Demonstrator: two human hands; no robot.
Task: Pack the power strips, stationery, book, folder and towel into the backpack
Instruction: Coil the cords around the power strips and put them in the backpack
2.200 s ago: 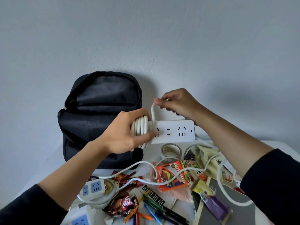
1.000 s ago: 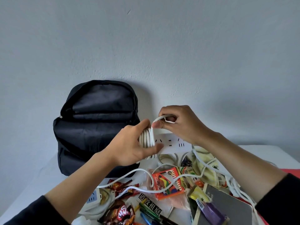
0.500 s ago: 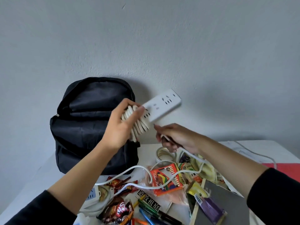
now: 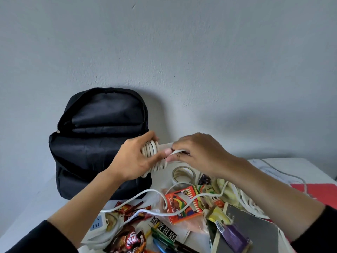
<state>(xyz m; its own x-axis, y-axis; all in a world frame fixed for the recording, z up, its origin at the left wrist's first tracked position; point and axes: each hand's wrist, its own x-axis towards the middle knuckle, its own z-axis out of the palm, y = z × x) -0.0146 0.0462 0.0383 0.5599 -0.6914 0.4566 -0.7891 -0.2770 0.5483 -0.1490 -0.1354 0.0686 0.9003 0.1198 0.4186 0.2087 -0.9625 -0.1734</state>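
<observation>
White cord (image 4: 149, 150) wraps the power strip (image 4: 165, 145) my left hand (image 4: 134, 159) grips, just right of the backpack (image 4: 94, 143); my right hand (image 4: 198, 152) pinches its loose run.

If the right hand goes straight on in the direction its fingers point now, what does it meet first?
The right hand points left, so most likely it first meets the left hand gripping the coiled cord. The backpack lies beyond; depth is unclear.

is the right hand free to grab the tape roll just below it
Likely not yet: the right hand pinches the white cord, though the tape roll lies uncovered just beneath it.
</observation>
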